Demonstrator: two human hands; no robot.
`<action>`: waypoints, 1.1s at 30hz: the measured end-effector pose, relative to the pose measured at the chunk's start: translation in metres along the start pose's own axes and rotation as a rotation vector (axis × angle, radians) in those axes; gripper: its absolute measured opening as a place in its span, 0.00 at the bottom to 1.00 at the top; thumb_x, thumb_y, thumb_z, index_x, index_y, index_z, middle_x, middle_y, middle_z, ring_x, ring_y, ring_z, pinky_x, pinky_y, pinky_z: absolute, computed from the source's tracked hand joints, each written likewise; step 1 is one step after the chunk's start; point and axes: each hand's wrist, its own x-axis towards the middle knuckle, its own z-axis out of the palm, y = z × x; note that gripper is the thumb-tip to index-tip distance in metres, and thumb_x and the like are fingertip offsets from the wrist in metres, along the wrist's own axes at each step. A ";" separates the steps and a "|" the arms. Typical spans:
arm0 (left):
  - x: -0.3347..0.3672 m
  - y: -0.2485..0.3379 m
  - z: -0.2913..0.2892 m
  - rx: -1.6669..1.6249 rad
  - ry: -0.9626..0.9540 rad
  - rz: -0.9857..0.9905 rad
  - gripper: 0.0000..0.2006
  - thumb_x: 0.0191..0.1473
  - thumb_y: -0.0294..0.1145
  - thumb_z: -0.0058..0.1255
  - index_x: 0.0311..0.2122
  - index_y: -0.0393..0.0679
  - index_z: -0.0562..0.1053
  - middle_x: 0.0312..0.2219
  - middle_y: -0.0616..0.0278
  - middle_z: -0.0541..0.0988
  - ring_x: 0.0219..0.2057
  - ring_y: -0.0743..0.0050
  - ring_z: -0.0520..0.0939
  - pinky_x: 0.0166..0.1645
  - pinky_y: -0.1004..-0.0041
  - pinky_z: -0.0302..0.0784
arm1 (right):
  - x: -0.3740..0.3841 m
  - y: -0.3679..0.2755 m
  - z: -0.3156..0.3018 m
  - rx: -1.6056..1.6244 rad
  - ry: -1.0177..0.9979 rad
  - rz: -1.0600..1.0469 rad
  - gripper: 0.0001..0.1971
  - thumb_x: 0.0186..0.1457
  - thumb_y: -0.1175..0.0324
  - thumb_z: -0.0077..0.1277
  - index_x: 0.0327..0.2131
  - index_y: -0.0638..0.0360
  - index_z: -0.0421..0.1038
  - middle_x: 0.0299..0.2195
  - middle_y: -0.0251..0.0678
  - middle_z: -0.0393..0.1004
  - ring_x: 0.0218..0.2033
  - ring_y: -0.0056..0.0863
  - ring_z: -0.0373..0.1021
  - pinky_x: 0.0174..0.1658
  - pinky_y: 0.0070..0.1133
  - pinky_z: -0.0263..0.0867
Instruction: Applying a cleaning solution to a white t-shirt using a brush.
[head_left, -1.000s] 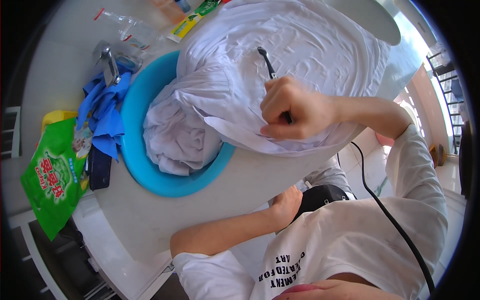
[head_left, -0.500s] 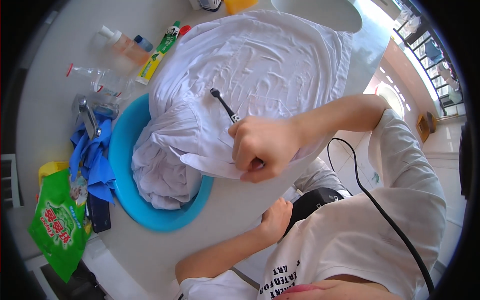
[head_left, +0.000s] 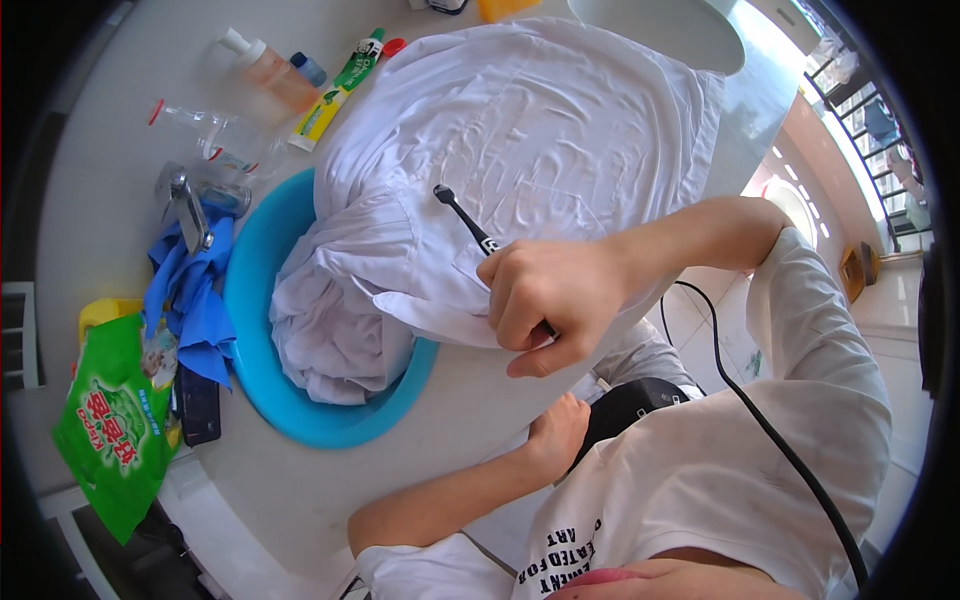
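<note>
My right hand point(head_left: 555, 305) is closed around the dark handle of a toothbrush point(head_left: 466, 220). Its small black head points to the far left, over a wet, wrinkled white shirt point(head_left: 600, 115) spread on the table. Whether the bristles touch the cloth cannot be made out. Part of the shirt lies bunched in a round blue basin point(head_left: 255, 365). Close to the table's near edge, beside a black pouch point(head_left: 630, 412) at my waist, my left hand point(head_left: 558, 437) is curled closed; anything inside it is hidden.
Left of the basin lie a blue cloth point(head_left: 200, 310), a metal-looking object point(head_left: 187, 212), a dark phone-like slab point(head_left: 199, 405) and a green packet point(head_left: 112, 425). Farther back are a clear bottle point(head_left: 215, 138), a pump bottle point(head_left: 270, 72) and a yellow-green tube point(head_left: 340, 92). A black cable point(head_left: 760, 425) crosses my body.
My right hand and the toothbrush have shifted slightly toward me over the shirt. The whole view has drifted a little; my left hand stays in about the same place.
</note>
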 end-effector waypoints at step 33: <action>-0.002 -0.001 -0.004 0.006 -0.010 0.017 0.21 0.53 0.48 0.59 0.46 0.46 0.73 0.40 0.57 0.78 0.46 0.62 0.76 0.47 0.70 0.77 | 0.000 -0.008 0.000 -0.010 0.012 0.204 0.21 0.45 0.65 0.59 0.09 0.55 0.58 0.10 0.32 0.61 0.16 0.39 0.58 0.26 0.29 0.54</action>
